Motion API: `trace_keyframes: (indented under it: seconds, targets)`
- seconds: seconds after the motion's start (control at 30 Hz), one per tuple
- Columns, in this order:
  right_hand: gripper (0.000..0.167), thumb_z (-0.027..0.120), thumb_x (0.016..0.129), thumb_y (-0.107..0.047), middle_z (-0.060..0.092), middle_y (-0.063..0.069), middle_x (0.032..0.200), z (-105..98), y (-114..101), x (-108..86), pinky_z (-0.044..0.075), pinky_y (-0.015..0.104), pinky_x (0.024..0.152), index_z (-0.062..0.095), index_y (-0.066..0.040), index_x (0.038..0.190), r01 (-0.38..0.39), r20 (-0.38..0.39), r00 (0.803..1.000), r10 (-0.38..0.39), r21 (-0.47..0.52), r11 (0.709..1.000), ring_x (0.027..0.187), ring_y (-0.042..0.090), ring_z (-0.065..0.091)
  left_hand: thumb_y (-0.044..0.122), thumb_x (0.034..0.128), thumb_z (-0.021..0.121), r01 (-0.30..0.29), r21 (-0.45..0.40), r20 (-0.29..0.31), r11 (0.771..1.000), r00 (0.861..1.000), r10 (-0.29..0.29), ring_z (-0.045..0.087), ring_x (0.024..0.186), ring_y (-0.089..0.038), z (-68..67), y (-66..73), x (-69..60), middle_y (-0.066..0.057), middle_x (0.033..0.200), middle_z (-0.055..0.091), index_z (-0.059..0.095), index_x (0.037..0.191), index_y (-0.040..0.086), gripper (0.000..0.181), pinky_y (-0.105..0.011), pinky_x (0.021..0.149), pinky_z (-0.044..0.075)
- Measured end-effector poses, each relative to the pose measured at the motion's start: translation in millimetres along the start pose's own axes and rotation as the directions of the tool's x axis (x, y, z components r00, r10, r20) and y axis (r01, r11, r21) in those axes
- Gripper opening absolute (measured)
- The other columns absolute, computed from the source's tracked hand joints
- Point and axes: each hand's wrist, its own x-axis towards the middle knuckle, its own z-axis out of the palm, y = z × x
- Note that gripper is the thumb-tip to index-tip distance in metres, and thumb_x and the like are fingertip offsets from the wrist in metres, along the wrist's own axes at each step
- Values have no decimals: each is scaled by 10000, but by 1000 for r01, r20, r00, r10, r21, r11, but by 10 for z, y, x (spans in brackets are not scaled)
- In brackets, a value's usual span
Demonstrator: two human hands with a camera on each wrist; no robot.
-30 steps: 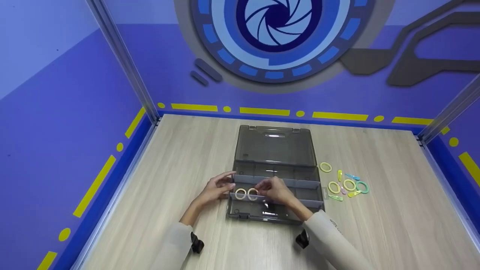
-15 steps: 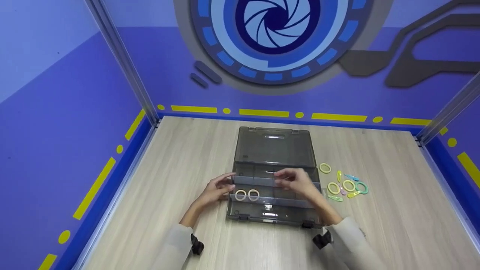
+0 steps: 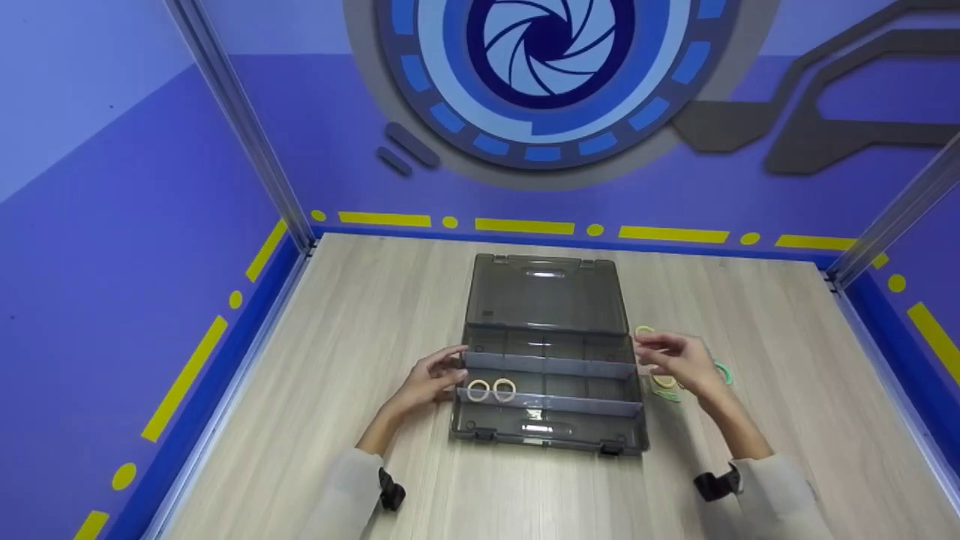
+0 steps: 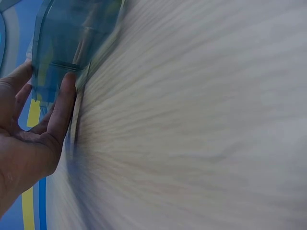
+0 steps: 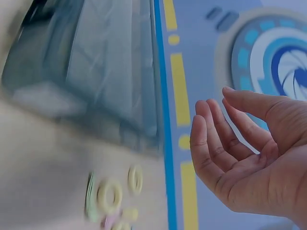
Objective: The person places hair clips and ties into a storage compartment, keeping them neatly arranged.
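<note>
A smoky grey divided box (image 3: 546, 296) lies on the table with its lid folded back. Two pale cream rings (image 3: 495, 390) stand side by side at the left of its middle row, leaning on a divider (image 3: 585, 406). My left hand (image 3: 420, 386) touches the box's left wall; in the left wrist view one finger (image 4: 62, 108) lies along the side. My right hand (image 3: 686, 367) is over the table right of the box, fingers loosely bent and holding nothing. Partly hidden beneath it are yellow rings (image 5: 102, 197), a green hair clip (image 5: 90, 199) and a green ring (image 3: 724, 373).
Bare wooden tabletop (image 3: 375, 300) surrounds the box. A blue printed wall (image 3: 540, 195) stands behind, and metal posts (image 3: 251, 135) mark the back corners. The box's front latches (image 3: 610, 449) face me.
My right hand has let go of the second cream ring, which stays in the middle row, and has moved right, out of the box to above the loose pieces. My left hand stays put.
</note>
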Motion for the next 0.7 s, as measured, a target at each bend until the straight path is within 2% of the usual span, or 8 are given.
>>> trace_keyframes:
  seconds: [0.07, 0.27, 0.43, 0.57, 0.67, 0.7]
  targets:
    - [444, 705, 980, -178, 765, 11, 1026, -135, 93, -27, 593, 203, 726, 618, 110, 1307, -18, -24, 1000, 18, -15, 1000, 837, 4, 709, 166, 1015, 649, 2, -5, -1, 1000, 1000, -2, 641, 1077, -190, 3, -1, -2, -281, 1361, 549, 466, 1515, 50, 546, -260, 809, 563]
    - [497, 684, 999, -216, 735, -187, 917, -544, 382, -142, 610, 240, 761, 573, 124, 1344, -99, -70, 992, 103, 60, 993, 853, -2, 716, 162, 1011, 656, 6, -11, -2, 1000, 1000, -6, 637, 1052, -159, 8, 9, -12, -283, 1357, 546, 470, 1512, 51, 546, -266, 816, 570]
    - [316, 670, 1008, -246, 720, -242, 896, -836, 629, -234, 598, 207, 775, 677, -73, 1272, -165, -118, 977, 176, 99, 981, 860, -26, 708, 137, 1007, 656, -10, -11, -6, 1000, 1000, 10, 628, 1028, -144, 3, 27, -14, -289, 1349, 547, 470, 1508, 36, 544, -258, 784, 569]
    - [136, 647, 1018, -191, 705, -259, 849, -1025, 859, -271, 589, 192, 744, 721, -243, 1120, -212, -156, 959, 236, 159, 964, 833, -31, 702, 144, 1008, 657, -18, -4, -7, 1000, 1000, 18, 618, 1021, -125, 2, 18, -12, -290, 1350, 547, 477, 1505, 42, 539, -263, 790, 568]
    - [157, 634, 1017, -160, 699, -244, 811, -1116, 1024, -294, 581, 194, 711, 714, -294, 1034, -264, -184, 937, 298, 187, 946, 792, -30, 686, 154, 1009, 657, -14, -6, -10, 1000, 1000, 13, 618, 1031, -128, 5, 1, -16, -287, 1353, 545, 481, 1505, 49, 537, -271, 803, 570]
    - [144, 630, 1019, -159, 695, -241, 806, -1130, 1072, -299, 579, 193, 706, 714, -271, 1052, -283, -189, 929, 317, 187, 941, 783, -32, 679, 152, 1008, 658, -11, -8, -12, 1000, 1000, 11, 617, 1032, -132, 7, -5, -20, -287, 1350, 547, 484, 1504, 49, 536, -272, 804, 568]
